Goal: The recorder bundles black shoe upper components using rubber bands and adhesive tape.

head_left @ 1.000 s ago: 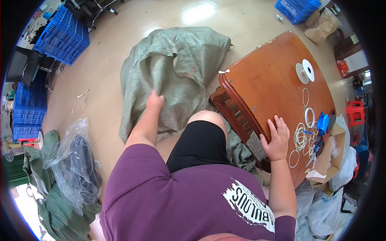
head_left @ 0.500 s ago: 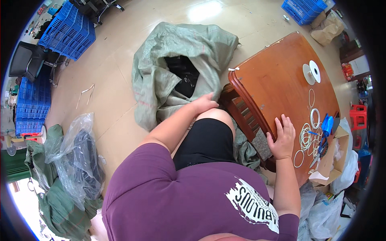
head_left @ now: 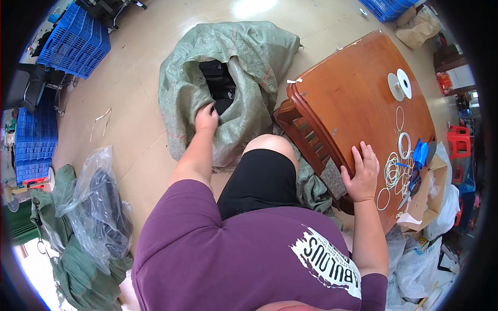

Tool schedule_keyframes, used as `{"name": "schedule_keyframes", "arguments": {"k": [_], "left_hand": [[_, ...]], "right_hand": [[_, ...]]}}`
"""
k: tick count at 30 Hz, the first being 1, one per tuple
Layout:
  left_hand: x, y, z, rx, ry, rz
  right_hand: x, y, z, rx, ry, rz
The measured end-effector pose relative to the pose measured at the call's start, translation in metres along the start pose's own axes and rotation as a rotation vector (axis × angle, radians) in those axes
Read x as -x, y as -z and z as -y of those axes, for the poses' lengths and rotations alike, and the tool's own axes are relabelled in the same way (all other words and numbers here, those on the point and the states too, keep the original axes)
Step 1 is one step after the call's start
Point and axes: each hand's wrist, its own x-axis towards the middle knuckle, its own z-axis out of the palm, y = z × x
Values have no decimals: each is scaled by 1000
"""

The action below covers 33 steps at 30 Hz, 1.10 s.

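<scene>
A large green woven sack [head_left: 249, 46] lies on the floor in front of me. Through its opening, dark black items [head_left: 218, 78] show inside; their kind cannot be made out. At the near rim of that opening, my left hand [head_left: 206, 119] has its fingers curled over the sack's edge, the fingertips partly hidden. My right hand [head_left: 362, 173] rests flat on the brown wooden table [head_left: 342, 93], fingers stretched out, holding nothing. To its right on the tabletop lie loops of pale cord [head_left: 392, 171] and scissors with blue handles [head_left: 413, 184].
A white spool [head_left: 399, 85] stands farther up the table. An open cardboard box [head_left: 430, 194] is at its right side. Blue crates [head_left: 78, 44] are stacked at the far left. Clear plastic bags with dark contents [head_left: 101, 207] lie at the left. Red stools [head_left: 458, 141] stand far right.
My left hand has moved from beside my knee leftward and up to the sack's rim and taken hold there. The sack's opening has changed shape. My right hand stays on the table.
</scene>
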Motion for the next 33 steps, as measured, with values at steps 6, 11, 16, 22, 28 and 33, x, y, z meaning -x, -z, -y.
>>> {"name": "schedule_keyframes", "arguments": {"k": [6,11,16,22,28,33], "left_hand": [[53,56,35,-458,774,333],[93,48,129,-437,930,778],[41,97,41,-874,303,780],[2,11,-14,-462,-305,129],[67,-124,-57,441,-418,774],[56,-80,-102,111,-230,928]], "right_hand": [[5,-2,-5,16,-10,2],[3,-3,-4,36,-7,11],[1,-3,-1,31,3,7],[-1,-5,-1,42,25,8],[-8,-5,3,17,50,10],[6,-1,-7,51,-6,19]]}}
